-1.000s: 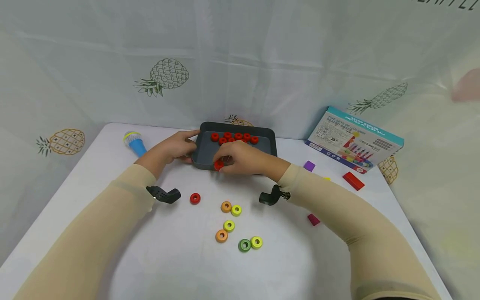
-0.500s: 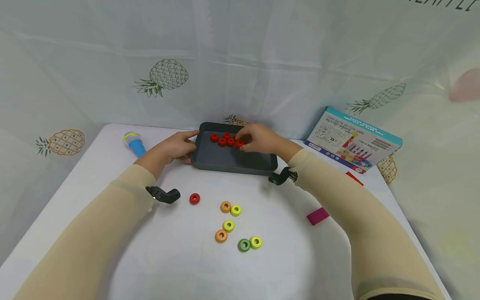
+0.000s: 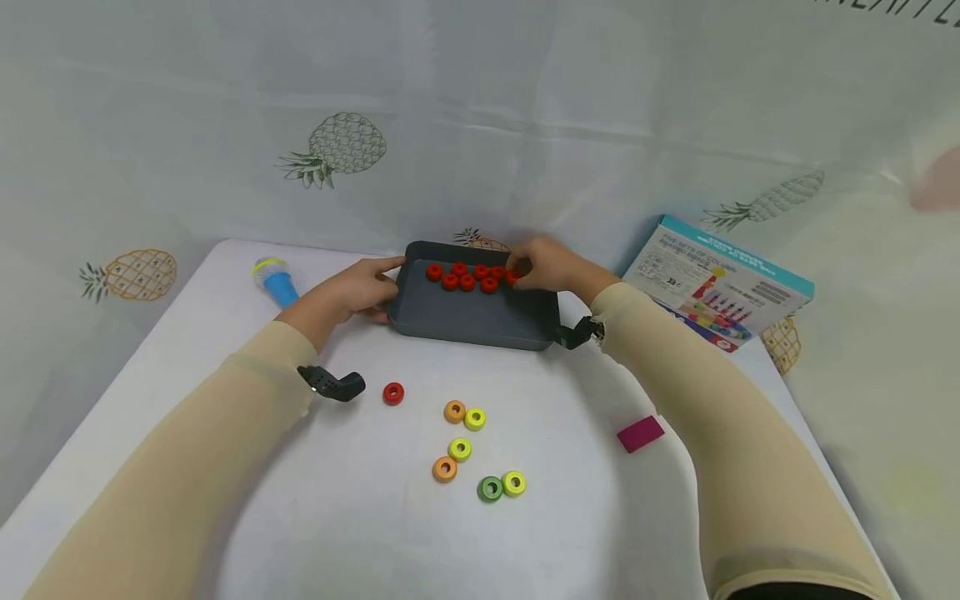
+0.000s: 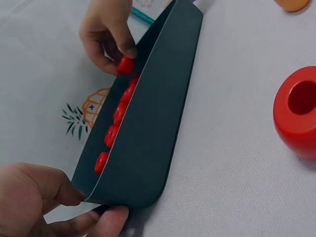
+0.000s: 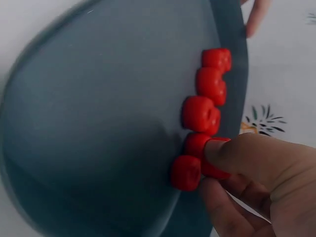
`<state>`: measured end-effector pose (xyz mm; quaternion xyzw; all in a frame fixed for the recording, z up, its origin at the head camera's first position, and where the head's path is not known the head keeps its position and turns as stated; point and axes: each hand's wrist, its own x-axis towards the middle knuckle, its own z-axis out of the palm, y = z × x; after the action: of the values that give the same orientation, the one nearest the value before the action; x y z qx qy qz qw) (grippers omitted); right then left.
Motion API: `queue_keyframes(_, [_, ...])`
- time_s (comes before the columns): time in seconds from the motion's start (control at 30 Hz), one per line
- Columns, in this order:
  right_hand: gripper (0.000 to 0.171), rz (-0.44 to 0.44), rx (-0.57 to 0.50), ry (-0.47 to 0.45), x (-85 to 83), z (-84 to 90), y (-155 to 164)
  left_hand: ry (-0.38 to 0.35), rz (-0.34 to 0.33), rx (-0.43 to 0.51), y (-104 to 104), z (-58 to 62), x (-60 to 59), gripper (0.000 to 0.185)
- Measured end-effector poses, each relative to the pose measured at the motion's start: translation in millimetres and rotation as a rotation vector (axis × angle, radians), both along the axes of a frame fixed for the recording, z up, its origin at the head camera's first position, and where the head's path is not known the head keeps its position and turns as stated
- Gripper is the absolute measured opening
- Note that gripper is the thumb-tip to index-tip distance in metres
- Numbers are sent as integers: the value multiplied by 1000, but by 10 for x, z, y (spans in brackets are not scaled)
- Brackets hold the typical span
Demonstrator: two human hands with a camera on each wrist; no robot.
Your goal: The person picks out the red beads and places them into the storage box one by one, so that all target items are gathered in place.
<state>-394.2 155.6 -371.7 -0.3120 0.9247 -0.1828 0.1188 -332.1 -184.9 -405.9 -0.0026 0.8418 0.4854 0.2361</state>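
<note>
A dark grey tray (image 3: pixel 480 321) stands at the back middle of the white table. Several red rings (image 3: pixel 468 277) lie in a row along its far side. My left hand (image 3: pixel 375 289) grips the tray's near-left corner; in the left wrist view the thumb and fingers (image 4: pixel 59 192) curl round that corner (image 4: pixel 128 197). My right hand (image 3: pixel 527 268) reaches over the tray's far right end and pinches a red ring (image 4: pixel 126 64) at the end of the row. The right wrist view shows its fingertips (image 5: pixel 232 153) on that ring (image 5: pixel 212 170), beside the other red rings (image 5: pixel 200 113).
A loose red ring (image 3: pixel 393 393) lies in front of the tray, with orange, yellow and green rings (image 3: pixel 472 450) nearer me. A magenta block (image 3: pixel 641 434) sits at the right, a printed box (image 3: pixel 716 283) leans at the back right, and a blue toy microphone (image 3: pixel 273 282) lies back left.
My right hand carried a red ring from the tray's front edge to the far side, then along the row to its right end. The left hand stayed on the tray's corner.
</note>
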Motion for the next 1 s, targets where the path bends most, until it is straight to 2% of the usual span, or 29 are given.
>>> queue_keyframes(0.3, [28,25,91,70,-14,-103,-3,-4,-16,-2,60,7,-43,73])
queue_keyframes(0.5, [29,28,118,56,-16,-125,-123,-11,8,-17,17,6,-16,73])
queue_keyframes(0.73, [30,9,96,31,20,-79,-161,-11,0,-15,14,10,-8,73])
queue_keyframes(1.0, [32,-8,-2,18,31,77,-152,-16,9,-18,15,13,-13,73])
